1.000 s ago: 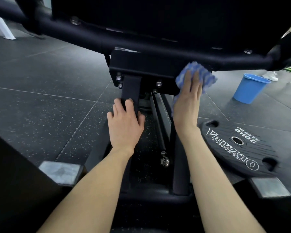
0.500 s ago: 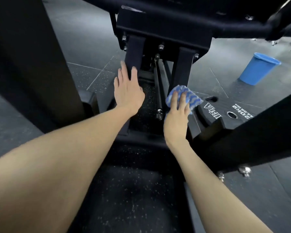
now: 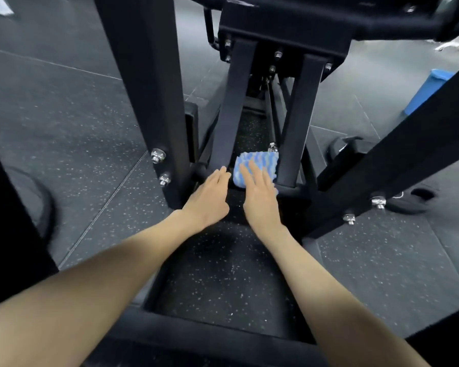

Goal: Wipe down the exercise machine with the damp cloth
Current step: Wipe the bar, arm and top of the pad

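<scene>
Where fingers spread — cloth (image 3: 256,168) under right hand (image 3: 260,198)

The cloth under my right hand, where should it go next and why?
Probably slide the cloth sideways along the low crossbar. The right hand presses it flat at the foot of the upright, and the left hand rests beside it.

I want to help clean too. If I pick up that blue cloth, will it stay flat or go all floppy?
Probably floppy: the cloth already lies bunched and bent under the right hand against the frame. Its fluffy ridges suggest it is soft and easy to grip, not slippery. It looks light, though being damp may make it sag.
</scene>
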`<move>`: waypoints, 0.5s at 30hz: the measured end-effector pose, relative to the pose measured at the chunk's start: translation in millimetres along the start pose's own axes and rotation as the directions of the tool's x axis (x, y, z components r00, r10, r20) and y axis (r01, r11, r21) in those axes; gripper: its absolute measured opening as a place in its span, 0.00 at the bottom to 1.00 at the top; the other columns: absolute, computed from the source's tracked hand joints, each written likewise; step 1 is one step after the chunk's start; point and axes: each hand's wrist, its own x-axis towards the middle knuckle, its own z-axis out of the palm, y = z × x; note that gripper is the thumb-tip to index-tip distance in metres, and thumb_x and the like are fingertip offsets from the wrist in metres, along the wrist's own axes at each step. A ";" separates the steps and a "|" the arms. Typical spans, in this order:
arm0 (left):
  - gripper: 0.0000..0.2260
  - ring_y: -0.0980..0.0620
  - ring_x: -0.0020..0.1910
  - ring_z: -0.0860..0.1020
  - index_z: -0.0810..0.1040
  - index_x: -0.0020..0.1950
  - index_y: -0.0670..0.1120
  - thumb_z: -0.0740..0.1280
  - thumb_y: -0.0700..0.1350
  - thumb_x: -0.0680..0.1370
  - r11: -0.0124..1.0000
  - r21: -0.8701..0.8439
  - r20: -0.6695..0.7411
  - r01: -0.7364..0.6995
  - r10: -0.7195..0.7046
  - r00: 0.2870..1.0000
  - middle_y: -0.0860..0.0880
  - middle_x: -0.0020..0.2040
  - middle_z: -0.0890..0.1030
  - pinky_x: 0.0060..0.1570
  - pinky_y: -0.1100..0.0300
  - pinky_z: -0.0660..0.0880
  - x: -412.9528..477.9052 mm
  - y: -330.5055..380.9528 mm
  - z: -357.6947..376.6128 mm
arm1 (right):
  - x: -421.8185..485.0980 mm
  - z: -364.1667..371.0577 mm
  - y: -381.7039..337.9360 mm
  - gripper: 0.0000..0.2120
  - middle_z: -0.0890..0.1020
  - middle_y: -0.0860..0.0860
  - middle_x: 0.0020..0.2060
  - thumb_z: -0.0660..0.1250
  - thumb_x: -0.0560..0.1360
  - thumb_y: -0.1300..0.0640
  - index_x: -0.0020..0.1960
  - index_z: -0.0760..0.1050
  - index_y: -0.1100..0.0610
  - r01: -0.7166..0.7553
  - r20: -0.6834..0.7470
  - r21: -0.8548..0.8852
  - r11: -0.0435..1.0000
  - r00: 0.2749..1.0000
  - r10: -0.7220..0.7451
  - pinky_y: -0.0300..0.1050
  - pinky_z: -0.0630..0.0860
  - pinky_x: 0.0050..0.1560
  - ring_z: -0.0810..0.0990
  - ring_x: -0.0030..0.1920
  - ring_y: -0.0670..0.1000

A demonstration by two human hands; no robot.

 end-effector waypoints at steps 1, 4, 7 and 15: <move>0.32 0.53 0.77 0.45 0.52 0.77 0.42 0.54 0.29 0.74 1.000 -0.002 0.028 0.012 -0.012 1.000 0.49 0.78 0.48 0.73 0.55 0.53 -4.4 -0.6 -2.0 | 6.6 2.2 -0.3 0.32 0.53 0.53 0.76 0.56 0.76 0.70 0.77 0.52 0.55 -0.004 0.064 -0.073 0.997 0.998 0.008 0.54 0.62 0.67 0.54 0.74 0.56; 0.29 0.50 0.76 0.51 0.56 0.76 0.43 0.54 0.31 0.75 1.000 0.002 0.072 0.009 -0.009 0.997 0.48 0.78 0.53 0.72 0.55 0.56 -15.1 1.1 -10.1 | 14.0 3.1 -3.0 0.33 0.52 0.53 0.77 0.58 0.76 0.68 0.77 0.51 0.53 -0.105 0.135 -0.124 0.987 0.983 0.121 0.53 0.65 0.65 0.53 0.75 0.54; 0.23 0.46 0.69 0.66 0.66 0.71 0.42 0.55 0.32 0.76 1.000 0.000 0.085 -0.005 0.005 0.996 0.43 0.70 0.68 0.66 0.58 0.63 -29.6 -5.8 -13.7 | -1.4 -2.5 -20.2 0.23 0.64 0.58 0.71 0.58 0.77 0.65 0.72 0.63 0.60 -0.154 0.200 -0.134 0.979 0.963 0.179 0.49 0.65 0.63 0.62 0.71 0.57; 0.14 0.43 0.59 0.76 0.78 0.58 0.40 0.56 0.35 0.78 0.975 -0.028 -0.130 0.219 -0.221 0.967 0.41 0.58 0.79 0.59 0.59 0.66 -77.2 -66.3 -16.6 | -118.7 63.1 -108.3 0.23 0.70 0.60 0.67 0.54 0.76 0.64 0.70 0.67 0.63 -0.088 0.168 0.573 0.815 0.986 -0.012 0.50 0.66 0.65 0.69 0.66 0.59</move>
